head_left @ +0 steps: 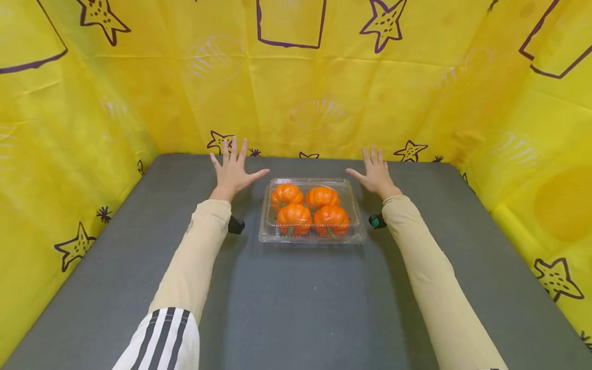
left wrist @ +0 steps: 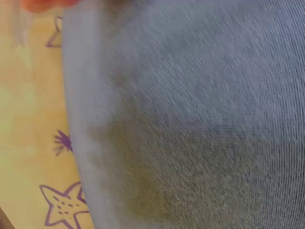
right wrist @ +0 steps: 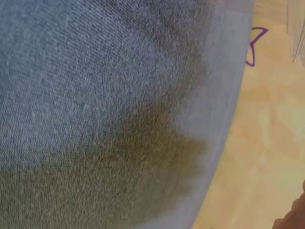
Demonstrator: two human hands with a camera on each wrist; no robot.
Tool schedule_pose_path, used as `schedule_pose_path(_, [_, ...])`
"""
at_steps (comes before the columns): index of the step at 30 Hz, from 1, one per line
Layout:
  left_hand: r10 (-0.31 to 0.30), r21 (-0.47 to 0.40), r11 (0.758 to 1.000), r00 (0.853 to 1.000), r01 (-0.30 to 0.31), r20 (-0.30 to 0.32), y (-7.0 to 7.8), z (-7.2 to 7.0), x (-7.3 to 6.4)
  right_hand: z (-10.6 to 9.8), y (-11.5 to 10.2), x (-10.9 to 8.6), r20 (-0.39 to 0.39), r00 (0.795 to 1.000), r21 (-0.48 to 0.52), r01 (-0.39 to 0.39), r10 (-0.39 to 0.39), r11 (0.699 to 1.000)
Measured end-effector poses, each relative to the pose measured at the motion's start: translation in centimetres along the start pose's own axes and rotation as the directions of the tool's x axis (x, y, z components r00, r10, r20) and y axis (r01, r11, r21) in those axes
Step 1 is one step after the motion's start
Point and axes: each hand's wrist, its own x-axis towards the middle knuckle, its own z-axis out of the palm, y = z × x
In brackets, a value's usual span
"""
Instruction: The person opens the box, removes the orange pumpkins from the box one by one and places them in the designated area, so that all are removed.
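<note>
In the head view, a clear plastic clamshell box (head_left: 311,239) lies on the grey table between both hands, its lid down. Several small orange pumpkins (head_left: 294,218) with green stems show through the lid, in two rows. To the box's left, my left hand (head_left: 232,173) is held with fingers spread and straight, apart from the box. On the other side my right hand (head_left: 376,176) also has its fingers extended, thumb pointing toward the box without touching it. Neither hand holds anything. The wrist views show mostly table surface and shadow.
The grey table (head_left: 305,308) reaches back to a yellow curtain (head_left: 296,82) printed with starfish and fish, which also hangs along both sides. Small dark devices sit under the wrists, such as a black one (head_left: 236,225) at the left wrist.
</note>
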Motion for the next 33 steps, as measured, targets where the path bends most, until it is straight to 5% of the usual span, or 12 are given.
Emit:
schedule_pose_path(6, [-0.032,-0.132,0.991,0.998,0.024,-0.056,0.0,-0.2,-0.5,0.5,-0.7,-0.5,-0.066,0.996,0.043,0.060,-0.057,0.997])
schedule_pose_path(10, [-0.069,-0.309,0.950,0.991,0.030,-0.116,0.3,-0.1,-1.5,1.2,-1.1,-1.1,-0.094,0.995,0.139,0.056,-0.043,0.989])
schedule_pose_path(21, [-0.009,-0.496,0.862,0.974,-0.107,-0.226,1.6,-0.4,-3.6,1.5,-2.5,-2.7,-0.155,0.980,0.308,0.166,-0.123,0.937])
schedule_pose_path(33, [0.202,-0.642,0.679,0.931,-0.356,-0.304,1.1,0.1,-7.1,1.1,-4.6,-6.2,-0.231,0.945,0.428,0.311,-0.230,0.849])
